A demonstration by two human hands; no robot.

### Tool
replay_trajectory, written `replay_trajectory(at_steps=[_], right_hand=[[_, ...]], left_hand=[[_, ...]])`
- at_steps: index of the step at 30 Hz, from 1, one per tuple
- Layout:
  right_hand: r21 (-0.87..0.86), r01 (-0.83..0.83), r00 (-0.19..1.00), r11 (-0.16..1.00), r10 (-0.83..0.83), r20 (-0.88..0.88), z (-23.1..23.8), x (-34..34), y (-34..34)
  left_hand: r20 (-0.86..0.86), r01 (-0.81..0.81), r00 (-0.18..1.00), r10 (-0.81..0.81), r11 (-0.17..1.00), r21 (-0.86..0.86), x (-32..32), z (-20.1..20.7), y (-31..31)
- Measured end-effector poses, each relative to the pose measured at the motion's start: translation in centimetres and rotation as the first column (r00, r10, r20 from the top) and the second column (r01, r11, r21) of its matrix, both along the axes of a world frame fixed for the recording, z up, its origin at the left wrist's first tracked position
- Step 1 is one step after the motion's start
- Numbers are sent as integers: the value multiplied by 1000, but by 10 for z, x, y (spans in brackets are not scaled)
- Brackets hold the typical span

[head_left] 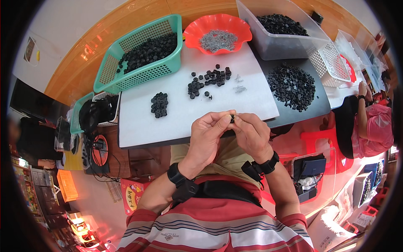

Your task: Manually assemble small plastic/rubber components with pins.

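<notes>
Just off the table's front edge, my left hand (207, 136) and my right hand (253, 133) meet fingertip to fingertip. Both pinch one small black plastic part (232, 119), mostly covered by the fingers. Beyond them on the white work surface (138, 126) lies a loose scatter of black knob-like parts (216, 77). A tighter cluster of similar black pieces (159, 105) sits to the left. Right of the scatter is a little group of thin grey metal pins (239, 89).
At the back stand a green basket (138, 74) of black parts, a red scalloped bowl (218, 22) of grey pins and a clear bin (289, 48). A heap of small black pieces (291, 87) lies on the dark tabletop. Another person (369, 126) sits at right.
</notes>
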State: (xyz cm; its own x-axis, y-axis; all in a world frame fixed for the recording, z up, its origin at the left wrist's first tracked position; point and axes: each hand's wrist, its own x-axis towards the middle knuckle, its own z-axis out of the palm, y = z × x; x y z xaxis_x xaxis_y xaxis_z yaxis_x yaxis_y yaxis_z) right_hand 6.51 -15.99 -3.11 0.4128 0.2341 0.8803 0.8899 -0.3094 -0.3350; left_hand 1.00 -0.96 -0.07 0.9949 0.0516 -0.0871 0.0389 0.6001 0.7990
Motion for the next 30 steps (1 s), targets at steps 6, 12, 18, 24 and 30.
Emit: replay_trajectory(at_steps=[6,12,18,24,30], right_hand=[[20,-4,999,1000,3,54,-6,3,3],[-9,4,989,1000,-3,149,-8,9,3],[-44,24,994,999,-19,110,-7,6,-3],[-35,3,1000,999,-2,24,-5,3,-5],[16,-74,990,997,75,-121,-6,0,-5]], left_hand=[[-15,-28,999,29,997,69,-5,2,-5],[25,-64,998,62,993,97,-4,-5,-10],[-13,-16,1000,17,999,44,-4,-3,-7],[-27,-2,1000,2,1000,3,-4,-1,-3],[-26,-11,1000,11,1000,21,-5,-4,0]])
